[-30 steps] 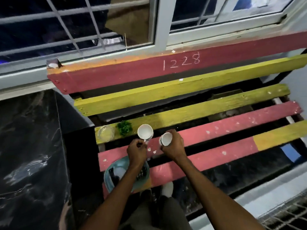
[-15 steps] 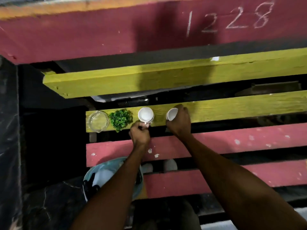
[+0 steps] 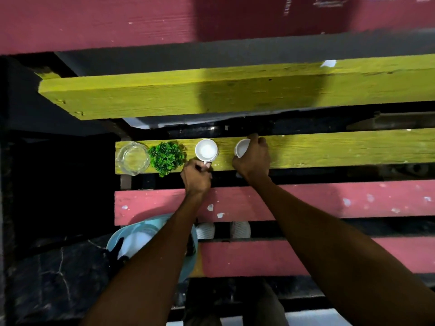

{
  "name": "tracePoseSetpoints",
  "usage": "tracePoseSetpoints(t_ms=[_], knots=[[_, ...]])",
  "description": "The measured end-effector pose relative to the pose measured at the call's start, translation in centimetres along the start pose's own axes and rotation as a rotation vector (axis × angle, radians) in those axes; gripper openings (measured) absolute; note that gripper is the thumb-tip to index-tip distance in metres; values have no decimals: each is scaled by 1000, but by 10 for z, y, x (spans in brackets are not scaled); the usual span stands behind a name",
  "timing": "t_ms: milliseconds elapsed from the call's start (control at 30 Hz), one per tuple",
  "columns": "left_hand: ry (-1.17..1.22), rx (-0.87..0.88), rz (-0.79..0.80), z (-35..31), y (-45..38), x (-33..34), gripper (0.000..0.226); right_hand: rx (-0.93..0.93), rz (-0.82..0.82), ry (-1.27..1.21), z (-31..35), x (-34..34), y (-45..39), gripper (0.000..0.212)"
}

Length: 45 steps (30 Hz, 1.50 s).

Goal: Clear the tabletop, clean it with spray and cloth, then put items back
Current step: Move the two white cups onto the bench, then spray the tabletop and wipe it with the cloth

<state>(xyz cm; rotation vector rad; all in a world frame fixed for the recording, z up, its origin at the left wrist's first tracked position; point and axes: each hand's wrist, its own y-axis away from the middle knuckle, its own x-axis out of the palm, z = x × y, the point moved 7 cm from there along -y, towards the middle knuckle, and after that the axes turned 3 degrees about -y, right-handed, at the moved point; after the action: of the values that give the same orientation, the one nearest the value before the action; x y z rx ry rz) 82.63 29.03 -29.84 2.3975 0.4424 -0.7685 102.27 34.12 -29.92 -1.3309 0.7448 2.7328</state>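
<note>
Two white cups stand on a yellow slat (image 3: 329, 149) of the slatted bench top. My left hand (image 3: 196, 177) pinches the handle of the left white cup (image 3: 206, 149), which sits upright. My right hand (image 3: 254, 157) grips the right white cup (image 3: 242, 147) around its side; most of that cup is hidden by my fingers. To the left on the same slat sit a small green plant (image 3: 167, 157) and a clear glass dish (image 3: 133, 158).
A light blue basin (image 3: 117, 241) holding white and dark items sits below the bench's left end, partly under my left forearm. Gaps run between the pink slats (image 3: 329, 201) and yellow slats. Dark marble floor (image 3: 47, 278) lies at the lower left.
Both hands carried the cups forward from over the pink slat to the yellow slat beside the plant. The camera has moved closer to the bench.
</note>
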Motion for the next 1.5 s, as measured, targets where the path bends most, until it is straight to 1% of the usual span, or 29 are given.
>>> tracePoseSetpoints(t_ms=[100,167,267,333,400,500,600,667,733,800,833,900,933,1000,1067,1167,1267,1333,1400,1433,1467,1500], knots=[[-45,-11,33,-1,1,-3,12,17,7,1,1,-2,7,82],[-73,-34,60,2,6,-10,11,37,-42,5,2,-10,19,82],[-98,-44,128,5,24,-22,18,44,-121,24,4,-20,50,69],[-65,-9,145,1,46,-41,25,-1,-113,31,8,-20,77,61],[-73,68,125,-2,70,-67,30,-57,-89,44,12,-16,104,56],[-74,160,65,-1,105,-113,36,-117,-53,8,22,-7,147,57],[-62,271,-72,5,132,-163,34,-185,-33,-60,34,5,190,47],[-29,321,-146,17,141,-195,31,-197,18,-125,44,17,217,43],[1,321,-220,38,144,-223,31,-176,79,-139,52,31,240,40],[14,282,-257,63,140,-246,38,-189,109,-118,63,45,261,34],[28,250,-241,73,136,-255,41,-208,126,-104,70,54,269,32],[35,245,-180,86,130,-267,38,-239,185,-71,81,75,283,31],[31,281,-150,88,128,-272,36,-236,217,-53,86,86,287,32],[52,361,-69,84,124,-273,43,-186,252,-6,90,102,288,35],[83,397,2,82,122,-272,48,-112,284,56,88,119,287,43],[152,405,24,87,117,-274,46,-10,313,117,81,137,283,59],[233,401,-35,96,115,-280,55,23,340,204,72,145,277,75],[296,392,-160,105,120,-284,63,-14,421,314,67,154,277,86],[363,296,-284,125,127,-284,64,-70,488,423,62,162,278,87],[385,226,-315,137,129,-281,62,-94,504,467,60,166,277,86],[382,160,-313,149,131,-275,63,-107,506,496,58,169,276,88],[350,109,-276,160,132,-267,67,-113,495,512,58,171,274,90]])
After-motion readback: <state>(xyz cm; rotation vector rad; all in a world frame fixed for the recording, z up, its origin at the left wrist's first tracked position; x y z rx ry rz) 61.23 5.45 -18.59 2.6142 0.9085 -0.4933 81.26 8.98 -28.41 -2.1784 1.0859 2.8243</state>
